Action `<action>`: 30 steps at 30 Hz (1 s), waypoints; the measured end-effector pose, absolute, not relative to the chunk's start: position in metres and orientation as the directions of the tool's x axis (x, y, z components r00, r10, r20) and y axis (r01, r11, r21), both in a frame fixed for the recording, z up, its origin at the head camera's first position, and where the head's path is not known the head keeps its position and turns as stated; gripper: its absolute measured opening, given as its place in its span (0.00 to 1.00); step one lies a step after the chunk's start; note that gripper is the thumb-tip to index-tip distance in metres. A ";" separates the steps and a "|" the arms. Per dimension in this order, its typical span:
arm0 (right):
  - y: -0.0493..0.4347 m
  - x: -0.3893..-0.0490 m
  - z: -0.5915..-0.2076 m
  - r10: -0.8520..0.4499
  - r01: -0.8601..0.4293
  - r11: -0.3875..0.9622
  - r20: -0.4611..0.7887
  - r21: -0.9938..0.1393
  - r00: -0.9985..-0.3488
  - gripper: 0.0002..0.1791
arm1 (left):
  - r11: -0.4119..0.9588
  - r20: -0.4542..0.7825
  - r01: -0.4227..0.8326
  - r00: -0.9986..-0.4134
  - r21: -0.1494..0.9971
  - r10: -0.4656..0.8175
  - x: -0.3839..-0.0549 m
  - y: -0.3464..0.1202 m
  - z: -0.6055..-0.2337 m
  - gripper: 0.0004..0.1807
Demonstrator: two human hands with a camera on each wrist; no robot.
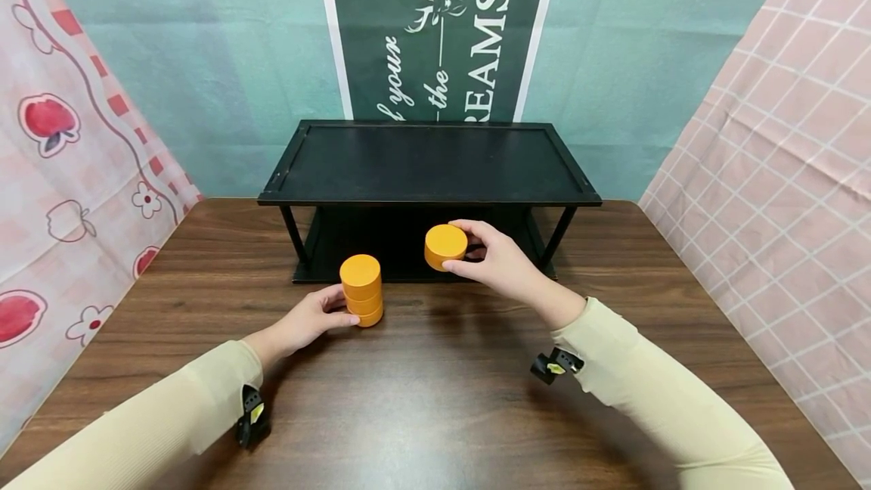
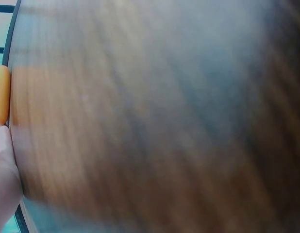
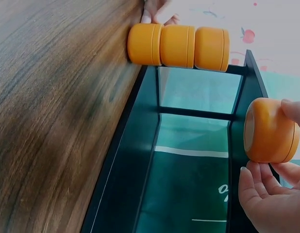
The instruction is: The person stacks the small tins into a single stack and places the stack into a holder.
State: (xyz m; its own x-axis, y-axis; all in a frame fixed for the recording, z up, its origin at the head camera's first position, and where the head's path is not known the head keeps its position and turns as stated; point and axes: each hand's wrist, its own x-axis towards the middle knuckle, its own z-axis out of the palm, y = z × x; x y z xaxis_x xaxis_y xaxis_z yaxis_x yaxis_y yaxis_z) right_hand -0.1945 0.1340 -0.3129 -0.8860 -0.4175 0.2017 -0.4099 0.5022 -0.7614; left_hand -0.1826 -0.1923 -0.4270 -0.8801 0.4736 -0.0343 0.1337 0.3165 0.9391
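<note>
Three round orange jars with lids stand in a stack point(image 1: 362, 293) on the table, in front of the black shelf's left part. My left hand point(image 1: 306, 326) grips the stack low down, thumb in front and fingers behind. Only a slice of that hand point(image 2: 5, 179) and of one jar point(image 2: 1, 94) shows at the left wrist view's edge. Held up off the table, another orange jar point(image 1: 445, 246) is pinched between thumb and fingers of my right hand point(image 1: 502, 263). In the right wrist view, this jar point(image 3: 270, 131) is apart from the stacked jars point(image 3: 176, 46).
A black two-level shelf point(image 1: 422, 165) stands at the back of the brown wooden table point(image 1: 435, 399); its upper board overhangs the lower one point(image 1: 401, 248). Behind hangs a teal cloth point(image 1: 204, 59) with a dark green printed panel. Pink patterned cloths border both sides.
</note>
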 end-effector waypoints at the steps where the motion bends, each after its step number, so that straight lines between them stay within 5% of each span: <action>1: 0.133 -0.195 -0.313 -0.419 -0.411 0.504 0.201 -0.760 -0.885 0.34 | 0.318 -0.032 0.137 -0.880 0.938 0.474 -0.183 -0.192 -0.427 0.32; 30: 0.103 -0.199 -0.318 -0.464 -0.447 0.497 0.208 -0.743 -0.861 0.33 | 0.314 -0.032 0.132 -0.884 0.940 0.466 -0.183 -0.193 -0.428 0.33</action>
State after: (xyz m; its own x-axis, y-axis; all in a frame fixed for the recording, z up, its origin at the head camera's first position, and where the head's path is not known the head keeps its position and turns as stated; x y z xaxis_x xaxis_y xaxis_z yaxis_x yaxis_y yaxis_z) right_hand -0.1986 0.1026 -0.3183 -0.8613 -0.4636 0.2080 -0.4472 0.4972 -0.7435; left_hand -0.1829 -0.1928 -0.4283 -0.8844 0.4656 -0.0316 0.1316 0.3138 0.9403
